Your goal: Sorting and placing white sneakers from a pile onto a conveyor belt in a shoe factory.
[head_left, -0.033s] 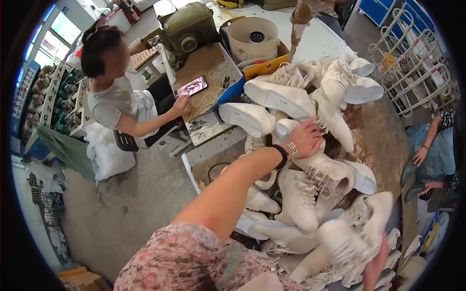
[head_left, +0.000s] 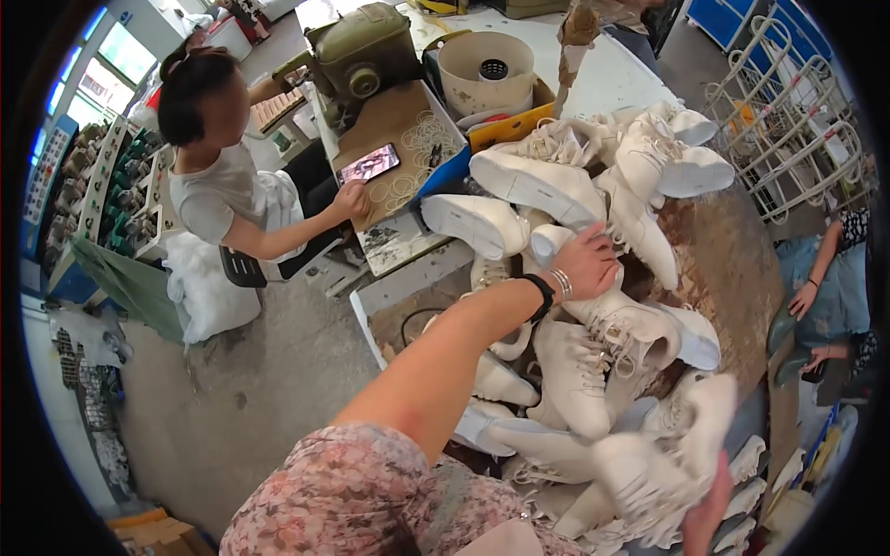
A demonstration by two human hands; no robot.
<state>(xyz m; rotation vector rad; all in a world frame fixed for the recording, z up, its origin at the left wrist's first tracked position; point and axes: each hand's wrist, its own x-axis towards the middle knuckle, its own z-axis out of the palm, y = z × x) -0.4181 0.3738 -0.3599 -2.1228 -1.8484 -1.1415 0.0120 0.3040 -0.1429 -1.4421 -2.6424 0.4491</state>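
Left hand (head_left: 586,262) lies flat, fingers spread, on the white-boot pile (head_left: 593,371); right hand (head_left: 706,505) grips 1 blurred boot (head_left: 663,459), nearer me.

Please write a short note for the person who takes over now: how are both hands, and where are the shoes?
Left hand: reaches out and rests, fingers spread, on a white shoe in the pile of white shoes; grip cannot be told.
Right hand: at the lower edge, blurred, against a white shoe; it seems to hold it.
Shoes: heaped loose on the worn table.
Nearby: a seated person touches a phone on the bench.
Done or left: not readable from the pile.
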